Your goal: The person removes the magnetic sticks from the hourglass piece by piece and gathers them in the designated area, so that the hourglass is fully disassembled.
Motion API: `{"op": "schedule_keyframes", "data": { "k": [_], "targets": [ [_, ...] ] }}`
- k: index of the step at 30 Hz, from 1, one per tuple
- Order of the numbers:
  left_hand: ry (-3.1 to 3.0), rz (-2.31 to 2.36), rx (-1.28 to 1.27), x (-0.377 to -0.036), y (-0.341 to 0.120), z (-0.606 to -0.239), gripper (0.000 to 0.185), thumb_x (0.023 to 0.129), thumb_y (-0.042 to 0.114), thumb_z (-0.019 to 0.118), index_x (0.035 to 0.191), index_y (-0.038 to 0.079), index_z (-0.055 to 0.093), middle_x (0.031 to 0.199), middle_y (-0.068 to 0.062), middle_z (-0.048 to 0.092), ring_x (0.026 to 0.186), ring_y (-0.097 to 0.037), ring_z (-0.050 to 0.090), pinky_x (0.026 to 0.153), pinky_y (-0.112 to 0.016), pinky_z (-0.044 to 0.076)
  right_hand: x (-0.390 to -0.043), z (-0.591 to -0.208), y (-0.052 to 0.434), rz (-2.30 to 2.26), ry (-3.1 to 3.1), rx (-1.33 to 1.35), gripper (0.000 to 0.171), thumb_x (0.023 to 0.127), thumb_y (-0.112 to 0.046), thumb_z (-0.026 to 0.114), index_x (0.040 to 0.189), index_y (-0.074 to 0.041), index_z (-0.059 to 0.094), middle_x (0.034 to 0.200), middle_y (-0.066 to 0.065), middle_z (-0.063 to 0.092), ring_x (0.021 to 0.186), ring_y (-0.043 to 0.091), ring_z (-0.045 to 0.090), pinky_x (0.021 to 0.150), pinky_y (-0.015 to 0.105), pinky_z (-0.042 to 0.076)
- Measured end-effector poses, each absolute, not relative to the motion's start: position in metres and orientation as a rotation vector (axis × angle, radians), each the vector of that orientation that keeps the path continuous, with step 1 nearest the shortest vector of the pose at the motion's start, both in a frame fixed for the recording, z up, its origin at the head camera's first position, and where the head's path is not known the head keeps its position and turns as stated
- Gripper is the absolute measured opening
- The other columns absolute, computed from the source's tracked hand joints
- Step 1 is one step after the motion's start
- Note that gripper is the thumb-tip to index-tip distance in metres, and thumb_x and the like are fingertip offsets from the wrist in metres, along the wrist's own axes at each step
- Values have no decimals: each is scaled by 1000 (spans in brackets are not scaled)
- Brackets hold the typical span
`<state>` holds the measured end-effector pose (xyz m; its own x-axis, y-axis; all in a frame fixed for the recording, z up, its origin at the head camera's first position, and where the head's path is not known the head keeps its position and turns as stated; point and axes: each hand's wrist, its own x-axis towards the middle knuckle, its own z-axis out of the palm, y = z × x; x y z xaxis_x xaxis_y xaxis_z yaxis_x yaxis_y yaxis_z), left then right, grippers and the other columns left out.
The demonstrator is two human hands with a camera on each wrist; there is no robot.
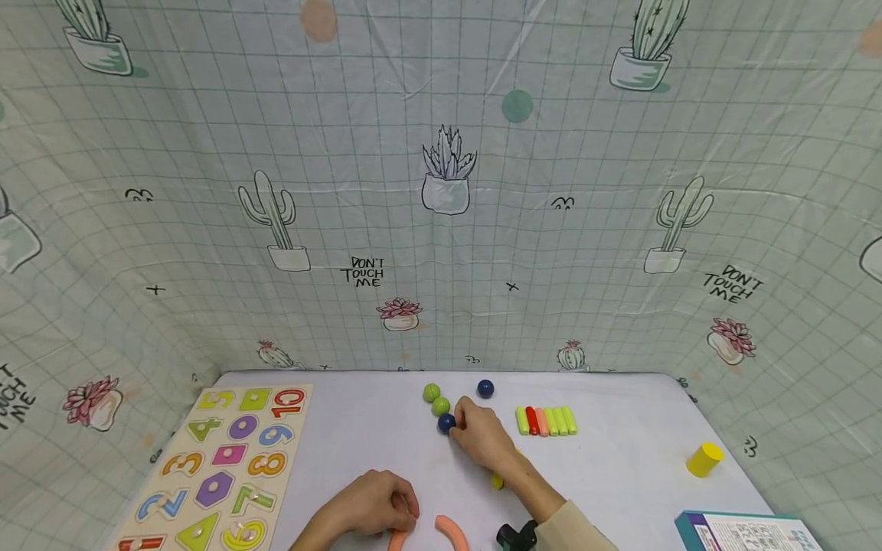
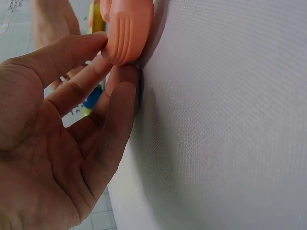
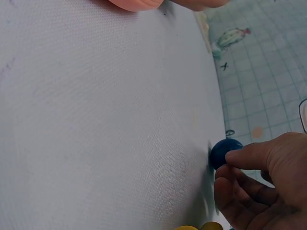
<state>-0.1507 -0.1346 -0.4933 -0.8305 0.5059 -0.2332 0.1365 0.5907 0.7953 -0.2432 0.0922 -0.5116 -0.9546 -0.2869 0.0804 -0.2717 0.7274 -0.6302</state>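
My left hand (image 1: pixel 377 501) is at the lower middle of the head view. Its thumb and fingers pinch the end of an orange curved piece (image 2: pixel 127 33) with ridges, lying along the white table. Another orange arc (image 1: pixel 452 532) shows to the right; the frame's edge hides whether the two join. Farther forward, my right hand (image 1: pixel 482 436) pinches a dark blue ball (image 3: pixel 225 152) between thumb and finger, at the table surface. Just beyond that ball are two green balls (image 1: pixel 436 399) in a line with it. A second dark blue ball (image 1: pixel 485 389) lies near the back edge.
A number-and-shape puzzle board (image 1: pixel 227 467) covers the left side. Short coloured sticks (image 1: pixel 547 421) lie in a row at right. A yellow cylinder (image 1: pixel 704 459) and a box (image 1: pixel 744 532) stand far right. Around my right forearm are a yellow piece (image 1: pixel 498 480) and a black object (image 1: pixel 513 537).
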Motion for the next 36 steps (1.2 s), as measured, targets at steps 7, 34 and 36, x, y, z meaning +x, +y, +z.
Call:
{"op": "schedule_keyframes", "data": {
  "k": [7,34,36],
  "targets": [
    [2382,1129,511,-151,-134,-493,11,80,9,78,78,18,72,60,8,58,47,-5,47,45,-21,38,-244,-513,92,-1026,2948,-518,25,90,-8,74,81,-15,52,70,-5,49,64,10,48,53,22,37],
    [2526,1028,549,-156,-129,-489,11,78,13,76,82,22,72,67,11,60,61,-5,49,59,-25,38,-163,-485,113,-795,2418,-593,20,83,-31,81,92,-19,68,62,-8,59,54,5,51,51,21,38],
    [2539,1011,539,-156,-128,-490,10,78,15,76,84,23,73,67,11,60,61,-5,49,59,-26,38,-156,-487,112,-749,2448,-592,20,82,-33,82,90,-20,69,60,-9,58,52,4,50,49,21,37]
  ]
}}
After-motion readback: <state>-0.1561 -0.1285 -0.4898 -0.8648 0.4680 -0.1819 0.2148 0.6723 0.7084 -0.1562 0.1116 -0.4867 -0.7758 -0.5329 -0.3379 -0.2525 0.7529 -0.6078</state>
